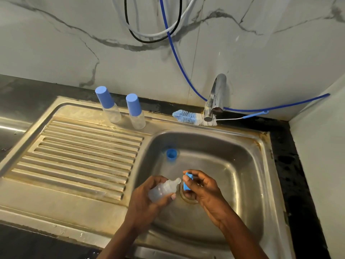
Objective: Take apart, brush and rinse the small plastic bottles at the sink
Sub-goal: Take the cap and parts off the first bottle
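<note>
1. The left hand [149, 195] had its grip curled round a clear bottle [162, 189], held over the front of the sink [261, 146] basin, near the drain.
2. The right hand [203, 191] kept a narrow grip, pinching a small blue piece [187, 182] just off the bottle's neck.
3. A blue cap [171, 154] lay toward the basin's back-left corner.
4. On the sink's back edge stood one capped bottle [108, 105] and a second capped bottle [135, 112]. The brush [192, 118] lay along that edge under the tap [214, 98].
5. By my reading, one bottle was nearly apart — brushing, rinsing and two more bottles remained.
</note>
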